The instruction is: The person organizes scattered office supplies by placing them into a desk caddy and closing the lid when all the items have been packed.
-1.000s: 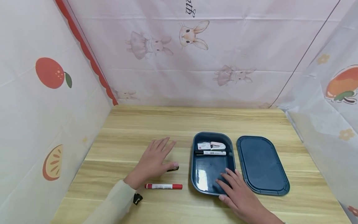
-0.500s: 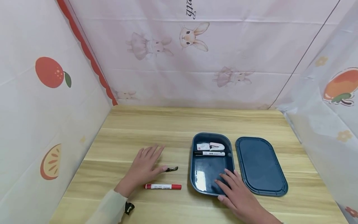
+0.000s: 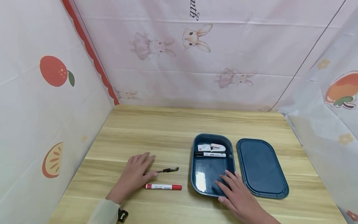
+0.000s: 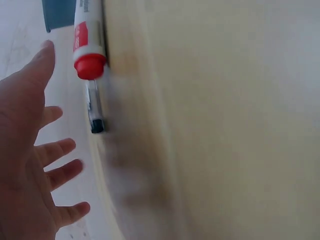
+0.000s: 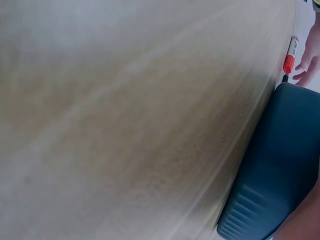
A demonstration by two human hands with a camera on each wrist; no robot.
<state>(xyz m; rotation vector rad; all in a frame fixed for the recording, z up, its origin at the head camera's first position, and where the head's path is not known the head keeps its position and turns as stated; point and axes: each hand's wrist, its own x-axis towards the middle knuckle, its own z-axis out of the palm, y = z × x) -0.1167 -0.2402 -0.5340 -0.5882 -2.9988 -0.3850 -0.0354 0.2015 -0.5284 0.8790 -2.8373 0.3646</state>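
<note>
The left hand (image 3: 133, 171) hides one end of the black pen (image 3: 165, 170).

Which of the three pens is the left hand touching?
The thin black pen on the table: the left hand's thumb rests on its end. The red marker lies untouched beside it; the white marker sits in the tray.

Bright, even light; head view sharp; both wrist views blurred.
</note>
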